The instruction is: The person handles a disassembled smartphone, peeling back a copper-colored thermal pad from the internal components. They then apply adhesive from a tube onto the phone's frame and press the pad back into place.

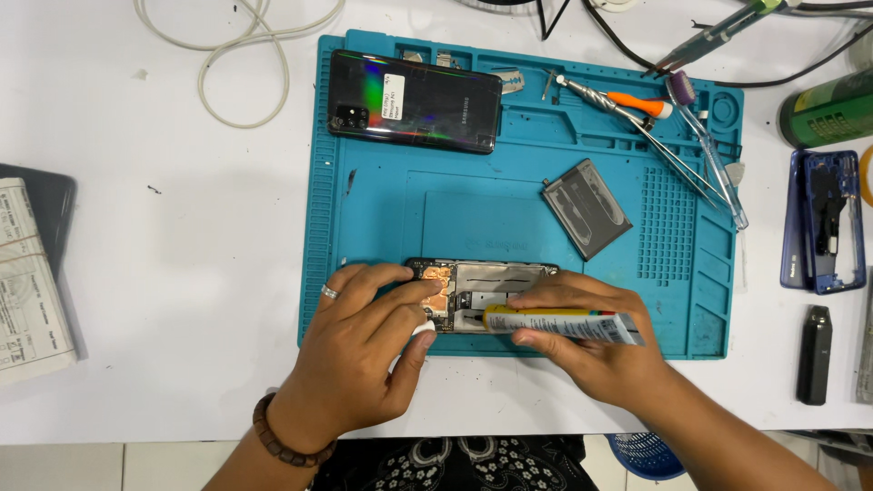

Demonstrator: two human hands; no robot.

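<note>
Right hand (pixel 591 350) grips a glue tube (pixel 559 323) over the open phone (pixel 482 295); left hand (pixel 364 355), fingers curled, steadies it; a hard squeeze could flood the board

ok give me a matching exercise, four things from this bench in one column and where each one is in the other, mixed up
Things
1. glue tube
2. loose battery
3. black back cover
4. opened phone

Places
A. top left part of the blue mat
B. under both hands at the mat's near edge
C. in the right hand
D. alone, tilted, right of the mat's centre

Pairs: 1-C, 2-D, 3-A, 4-B

The left hand rests on the opened phone's left end.
</note>
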